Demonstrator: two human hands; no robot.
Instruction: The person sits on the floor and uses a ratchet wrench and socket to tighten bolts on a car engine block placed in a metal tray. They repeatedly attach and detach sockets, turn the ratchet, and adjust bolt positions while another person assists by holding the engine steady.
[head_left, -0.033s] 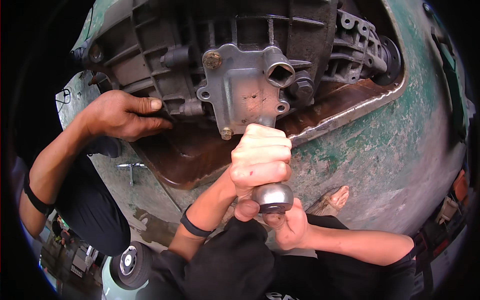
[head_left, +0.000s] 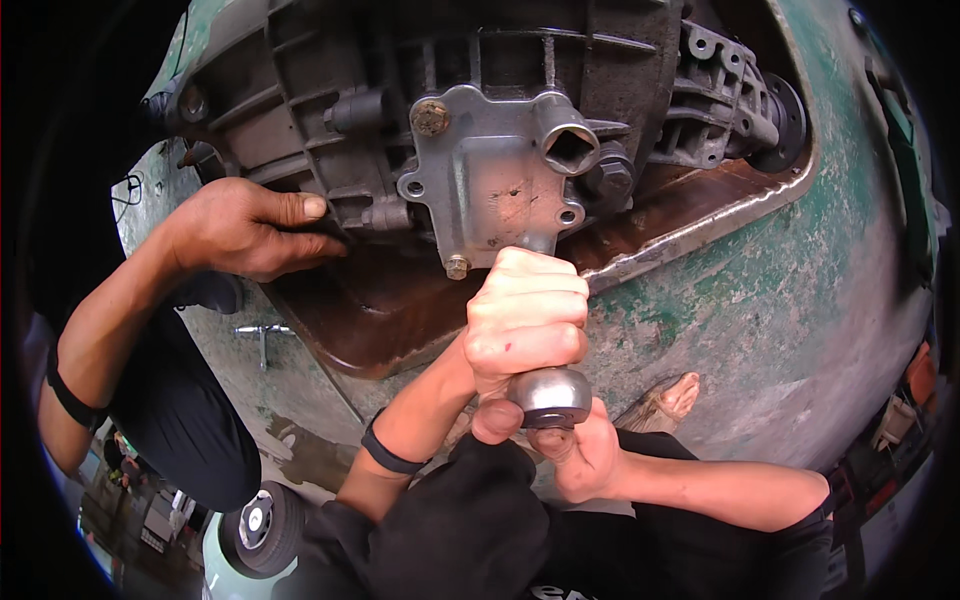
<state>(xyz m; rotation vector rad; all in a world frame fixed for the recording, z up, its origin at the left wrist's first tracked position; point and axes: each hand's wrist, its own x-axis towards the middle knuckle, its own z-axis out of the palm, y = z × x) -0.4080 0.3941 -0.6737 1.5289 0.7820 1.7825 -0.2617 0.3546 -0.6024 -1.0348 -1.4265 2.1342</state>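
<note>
"So, where do we find the metal tool (head_left: 550, 392)?"

"Just below the middle of the frame, its round end facing us. Our left hand (head_left: 525, 310) is wrapped around it in a tight fist, hiding the part above the round end."

"And our right hand (head_left: 592, 462)?"

"Right beneath, with the thumb at the underside of the round end. Its other fingers are mostly hidden, so we can't tell whether they grip."

"What do we see above our fist?"

"A cover plate (head_left: 510, 200) at top centre, on the gearbox (head_left: 350, 50), with 2 bolts at its left side: an upper bolt (head_left: 430, 118) and a lower bolt (head_left: 456, 267). A square-holed socket (head_left: 553, 118) stands at its upper right corner. Brown metal shows below, in the tray (head_left: 360, 325)."

"Are we alone?"

"No, a co-worker's hand (head_left: 250, 230) is at the gearbox's lower edge, left of centre, thumb stretched out."
</note>
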